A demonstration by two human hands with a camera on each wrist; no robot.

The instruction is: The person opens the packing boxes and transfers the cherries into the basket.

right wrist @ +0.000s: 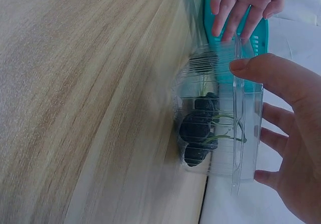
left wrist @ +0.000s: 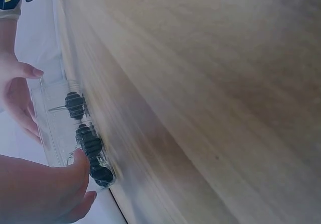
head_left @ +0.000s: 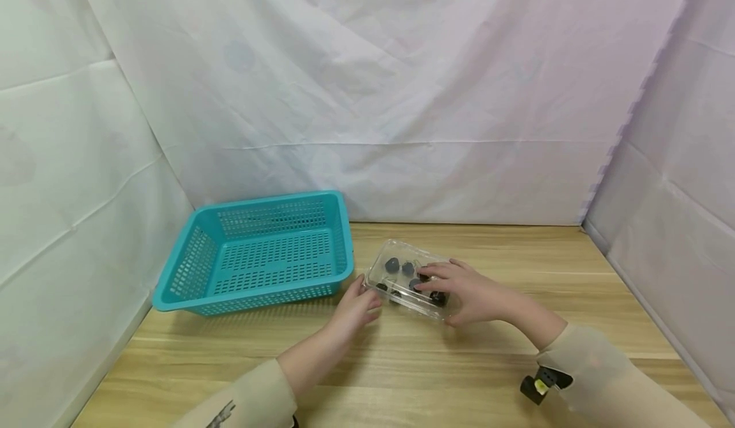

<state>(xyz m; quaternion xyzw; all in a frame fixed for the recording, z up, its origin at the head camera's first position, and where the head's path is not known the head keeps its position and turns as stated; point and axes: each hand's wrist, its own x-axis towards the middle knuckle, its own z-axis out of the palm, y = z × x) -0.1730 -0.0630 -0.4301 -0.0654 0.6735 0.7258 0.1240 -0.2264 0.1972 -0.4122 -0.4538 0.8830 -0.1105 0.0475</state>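
Observation:
A clear plastic clamshell box [head_left: 404, 282] rests on the wooden table, its lid down. Inside are several dark, round, fruit-like pieces [right wrist: 194, 127], with thin green stems showing in the right wrist view. My right hand [head_left: 473, 293] grips the box's right end, fingers spread over the lid and thumb [right wrist: 251, 67] at the front rim. At the box's left end, my left hand [head_left: 353, 310] lies by the corner; its fingers [right wrist: 236, 13] look straight in the right wrist view. The left wrist view shows its thumb right at the box's side.
Left of the box stands a turquoise perforated basket [head_left: 345, 240], its right wall near the left hand. White cloth [head_left: 402, 96] hangs behind the table and along both sides. A small black device [head_left: 540, 384] is strapped at the right sleeve.

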